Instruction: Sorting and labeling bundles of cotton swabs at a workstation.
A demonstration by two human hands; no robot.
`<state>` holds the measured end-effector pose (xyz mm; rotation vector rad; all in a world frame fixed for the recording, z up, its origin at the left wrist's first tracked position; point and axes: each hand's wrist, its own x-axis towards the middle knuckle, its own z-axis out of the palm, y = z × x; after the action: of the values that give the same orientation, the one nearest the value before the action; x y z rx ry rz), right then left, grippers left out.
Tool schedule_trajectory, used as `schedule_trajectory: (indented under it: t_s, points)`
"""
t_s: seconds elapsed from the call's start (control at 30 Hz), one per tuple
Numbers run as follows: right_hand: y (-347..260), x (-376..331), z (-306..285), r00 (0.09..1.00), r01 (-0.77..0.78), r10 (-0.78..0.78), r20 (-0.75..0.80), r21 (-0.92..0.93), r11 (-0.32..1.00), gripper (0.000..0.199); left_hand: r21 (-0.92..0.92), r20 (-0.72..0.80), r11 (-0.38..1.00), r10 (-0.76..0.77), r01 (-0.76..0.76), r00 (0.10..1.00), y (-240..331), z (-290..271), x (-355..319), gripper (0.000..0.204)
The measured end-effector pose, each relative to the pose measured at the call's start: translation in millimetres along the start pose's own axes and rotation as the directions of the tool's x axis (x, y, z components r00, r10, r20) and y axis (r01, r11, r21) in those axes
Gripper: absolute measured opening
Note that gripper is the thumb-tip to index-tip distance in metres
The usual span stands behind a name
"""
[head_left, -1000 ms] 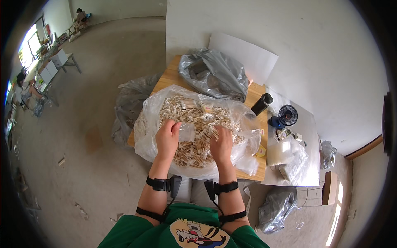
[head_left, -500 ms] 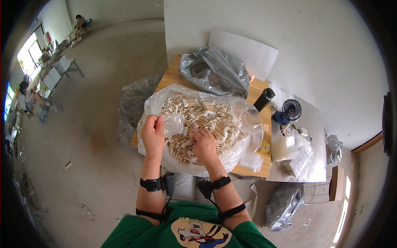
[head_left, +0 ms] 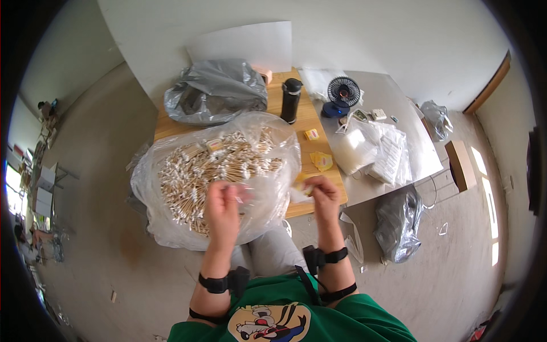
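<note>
A large clear plastic bag (head_left: pixel 149 219) lies spread on the wooden table, heaped with cotton swabs (head_left: pixel 185 185). Over its near side, my left hand (head_left: pixel 222 211) is closed on a small clear plastic bag (head_left: pixel 245 195), which is blurred and hard to see. My right hand (head_left: pixel 325 200), beyond the heap's right edge, pinches a small yellow card (head_left: pixel 300 181), also smeared by motion. More yellow cards (head_left: pixel 322 161) lie on the table just past my right hand. A little yellow packet (head_left: pixel 214 145) rests on top of the swabs.
On the wooden table (head_left: pixel 276 94) are a grey plastic bag (head_left: pixel 219 91) and a black bottle (head_left: pixel 290 102). A metallic side table (head_left: pixel 419 159) bears a small fan (head_left: pixel 343 94) and a stack of clear bags (head_left: pixel 354 151). A filled grey bag (head_left: pixel 399 225) sits on the floor.
My right hand has left the swabs, moved right past the heap and now holds a yellow card. My left hand still holds the small clear bag, nearer to me. The view has turned right.
</note>
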<state>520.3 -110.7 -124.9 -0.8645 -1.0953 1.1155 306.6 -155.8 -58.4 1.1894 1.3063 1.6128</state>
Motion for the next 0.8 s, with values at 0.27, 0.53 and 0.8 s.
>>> schedule_trajectory:
  t_s: [0.27, 0.53, 0.8]
  points:
    - [31, -33, -130, 0.904, -0.1, 0.202, -0.376, 0.274, 0.957, 0.02, 0.138, 0.371, 0.939, -0.343, 0.314, 0.863, -126, 132, -19, 0.011]
    - [68, -18, -138, 0.845, -0.242, 0.296, -0.445, 0.174, 0.955, 0.01, 0.656, 0.105, 0.755, -0.097, 0.005, 0.99, -193, 153, -2, 0.033]
    - [124, 66, -140, 0.925, -0.281, 0.181, -0.335, -0.279, 0.918, 0.014, 0.758, 0.563, 0.422, -0.04, -0.497, 0.826, -199, 160, -12, 0.052]
